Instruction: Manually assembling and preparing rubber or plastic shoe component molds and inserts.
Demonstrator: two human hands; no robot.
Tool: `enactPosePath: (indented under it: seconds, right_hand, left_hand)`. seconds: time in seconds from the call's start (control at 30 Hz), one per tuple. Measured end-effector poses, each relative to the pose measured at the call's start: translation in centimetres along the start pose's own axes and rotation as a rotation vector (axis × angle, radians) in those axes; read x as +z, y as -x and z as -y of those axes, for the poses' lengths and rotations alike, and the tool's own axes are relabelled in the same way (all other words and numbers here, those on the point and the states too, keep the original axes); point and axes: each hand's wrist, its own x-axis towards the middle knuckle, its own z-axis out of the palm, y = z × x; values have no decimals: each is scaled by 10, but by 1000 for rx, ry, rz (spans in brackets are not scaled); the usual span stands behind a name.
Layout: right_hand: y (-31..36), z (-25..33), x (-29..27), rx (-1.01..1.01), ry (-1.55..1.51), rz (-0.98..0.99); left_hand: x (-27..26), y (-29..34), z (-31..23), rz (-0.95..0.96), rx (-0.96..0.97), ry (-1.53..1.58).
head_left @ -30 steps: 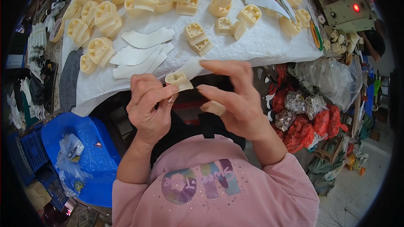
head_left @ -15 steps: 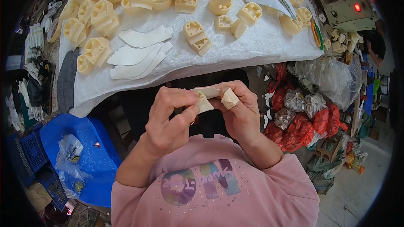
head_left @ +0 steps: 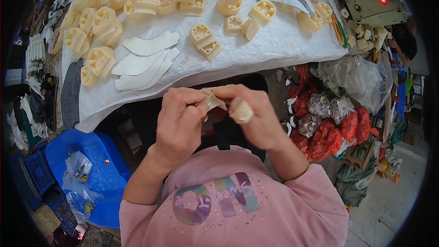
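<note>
Gripping a cream heel piece (head_left: 241, 110), the right hand (head_left: 256, 116) is clenched; a thin white strip (head_left: 211, 100) is pinched by the left hand (head_left: 180, 126), below the cloth-covered surface (head_left: 274, 50).

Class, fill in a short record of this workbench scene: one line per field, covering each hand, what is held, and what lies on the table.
Left hand: grips a white strip
Right hand: holds a cream moulded piece
Hands: close together, above the lap
Table cloth: white, carrying many cream pieces
White curved sheets: stacked on the cloth
Blue bin: beside the left forearm
</note>
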Motion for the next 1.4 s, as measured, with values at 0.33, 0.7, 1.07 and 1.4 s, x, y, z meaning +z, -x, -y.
enactPosePath:
  seconds: [0.33, 0.7, 1.07, 1.4]
  right_hand:
    - [-17, -10, -21, 271, -445, 267]
    - [-9, -20, -9, 68, -449, -29]
    - [-17, -11, 6, -232, 39, -196]
    - [-6, -4, -8, -189, -109, -157]
  left_hand:
    - [3, -1, -2, -18, 65, 374]
    - [10, -3, -18, -336, -756, 866]
    - [12, 1, -17, -216, -681, 697]
    - [4, -7, -14, -158, -452, 413]
